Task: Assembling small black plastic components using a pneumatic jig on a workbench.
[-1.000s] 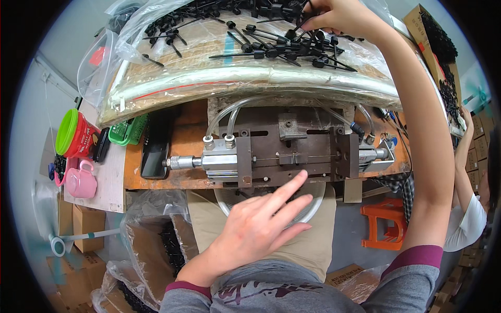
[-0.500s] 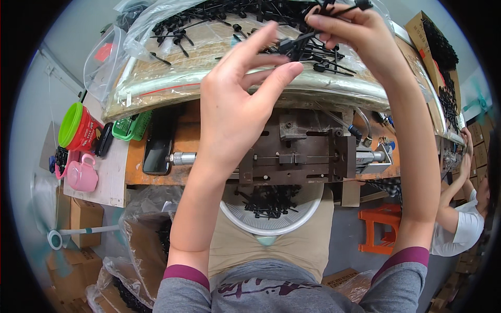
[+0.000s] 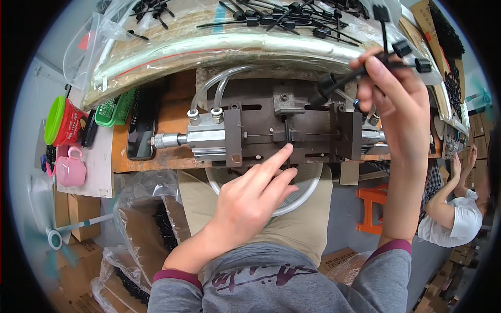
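A brown metal fixture [image 3: 313, 122] lies in front of me on the bench, with a silver cylinder [image 3: 206, 143] at its left end. A thin black stemmed plastic piece [image 3: 286, 130] rests upright in the view across its central block. My left hand [image 3: 255, 190] is at the near end of this piece, index fingertip against it and thumb just below; the fingers partly hide the stem's end. Raised over the fixture's right side, my right hand [image 3: 394, 96] is closed round several black stemmed pieces [image 3: 383, 68] with thick heads, which fan out from the fingers.
More black pieces [image 3: 292, 18] lie on the plastic-covered ledge [image 3: 172, 60] behind. A white mesh basket [image 3: 308, 201] sits on my lap. Left are a phone [image 3: 142, 138], green basket [image 3: 112, 112], red tub [image 3: 68, 125] and pink cup [image 3: 71, 169]. Another person [image 3: 454, 211] works at right.
Both hands have come down from the ledge toward the fixture, the left one to its centre. My right hand still carries black pieces. One piece now lies across the central block.
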`<state>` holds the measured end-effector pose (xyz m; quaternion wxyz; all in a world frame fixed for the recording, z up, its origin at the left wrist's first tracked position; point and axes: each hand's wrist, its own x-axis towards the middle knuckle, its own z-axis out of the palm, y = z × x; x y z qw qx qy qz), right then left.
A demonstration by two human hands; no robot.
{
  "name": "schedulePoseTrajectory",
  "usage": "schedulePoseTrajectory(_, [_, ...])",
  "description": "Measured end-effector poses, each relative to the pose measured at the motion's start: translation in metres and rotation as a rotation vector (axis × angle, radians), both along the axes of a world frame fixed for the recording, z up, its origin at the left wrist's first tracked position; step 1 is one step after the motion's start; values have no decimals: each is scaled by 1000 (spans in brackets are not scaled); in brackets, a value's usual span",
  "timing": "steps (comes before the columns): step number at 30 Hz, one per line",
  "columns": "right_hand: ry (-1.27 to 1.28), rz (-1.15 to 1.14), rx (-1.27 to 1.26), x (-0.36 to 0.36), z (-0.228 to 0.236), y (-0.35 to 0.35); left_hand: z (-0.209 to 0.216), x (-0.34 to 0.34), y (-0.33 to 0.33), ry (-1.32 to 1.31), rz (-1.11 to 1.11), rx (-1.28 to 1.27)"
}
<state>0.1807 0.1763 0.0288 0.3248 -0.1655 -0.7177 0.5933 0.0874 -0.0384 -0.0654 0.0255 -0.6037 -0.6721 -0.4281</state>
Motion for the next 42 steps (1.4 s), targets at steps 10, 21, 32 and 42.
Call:
schedulePoseTrajectory(10, [4, -16, -278, 36, -27, -35, -14, 1, 19, 244, 91, -112])
schedulePoseTrajectory(21, [-83, 169, -579, 44, -49, -52, 10, 1, -2, -23, -166, 100])
schedulePoseTrajectory(32, [-51, 24, -345, 53, -49, -52, -21, 9, 3, 42, 46, -71])
schedulePoseTrajectory(42, [-192, 147, -492, 65, -48, -51, -15, 5, 20, 250, 119, -123])
